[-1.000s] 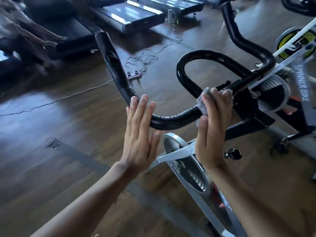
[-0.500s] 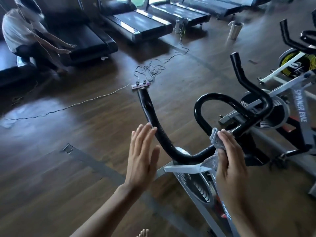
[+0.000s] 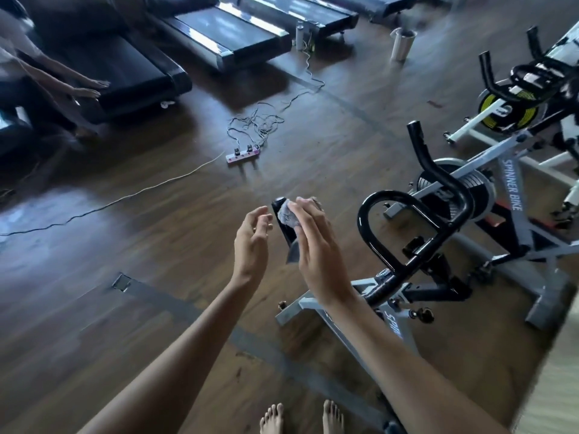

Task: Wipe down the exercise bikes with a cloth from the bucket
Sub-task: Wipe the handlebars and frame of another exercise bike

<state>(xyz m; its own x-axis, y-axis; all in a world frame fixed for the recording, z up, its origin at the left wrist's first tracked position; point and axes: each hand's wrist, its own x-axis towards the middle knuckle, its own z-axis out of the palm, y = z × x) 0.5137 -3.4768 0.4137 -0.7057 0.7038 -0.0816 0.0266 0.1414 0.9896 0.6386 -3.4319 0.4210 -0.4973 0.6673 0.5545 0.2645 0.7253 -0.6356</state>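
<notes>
- Wiping handlebar tip (image 3: 278,204): right hand (image 3: 316,252) fingers curled on cloth (image 3: 289,216).
- Left hand (image 3: 252,242) just beside tip, fingers loose, empty.
- Bar's length runs from tip back under right hand.

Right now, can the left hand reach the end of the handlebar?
Probably yes. The left hand is open just beside the handlebar end, nothing between them; the right hand holds a cloth on its other side.

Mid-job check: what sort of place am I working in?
Most likely a gym: treadmills side by side at the back, a bike lettered SPINNER BIKE, and a second bike with a yellow flywheel behind it.
</notes>
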